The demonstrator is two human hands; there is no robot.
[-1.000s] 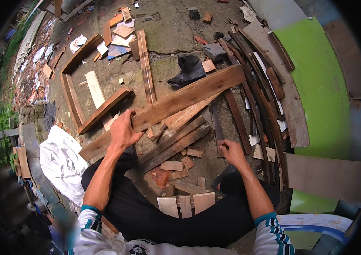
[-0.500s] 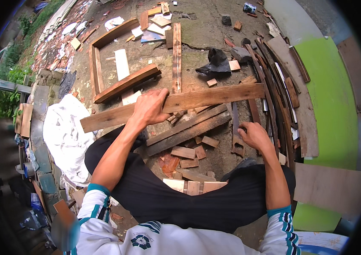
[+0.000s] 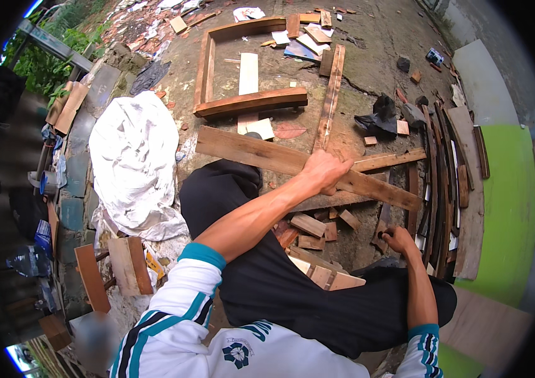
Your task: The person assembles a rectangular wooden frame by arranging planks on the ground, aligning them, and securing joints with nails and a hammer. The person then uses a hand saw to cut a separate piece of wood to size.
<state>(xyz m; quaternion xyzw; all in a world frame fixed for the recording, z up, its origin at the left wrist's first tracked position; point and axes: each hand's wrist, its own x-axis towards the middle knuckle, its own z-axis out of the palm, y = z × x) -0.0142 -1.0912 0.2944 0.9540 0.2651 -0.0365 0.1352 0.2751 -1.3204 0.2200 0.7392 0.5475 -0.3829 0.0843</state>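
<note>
Left grip (image 3: 325, 171) clamps the long plank (image 3: 261, 154), which I see swung leftward since before; right grip (image 3: 400, 239) pinches a small scrap, so repositioning continues.

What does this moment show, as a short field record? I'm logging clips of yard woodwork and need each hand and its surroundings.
left hand: grips a long wooden plank lying across the ground
right hand: on a narrow dark strip, grip unclear
behind plank: wooden frame
under plank: short wood offcuts
person's left: white sheet
person's right: stack of slats, green board
</note>
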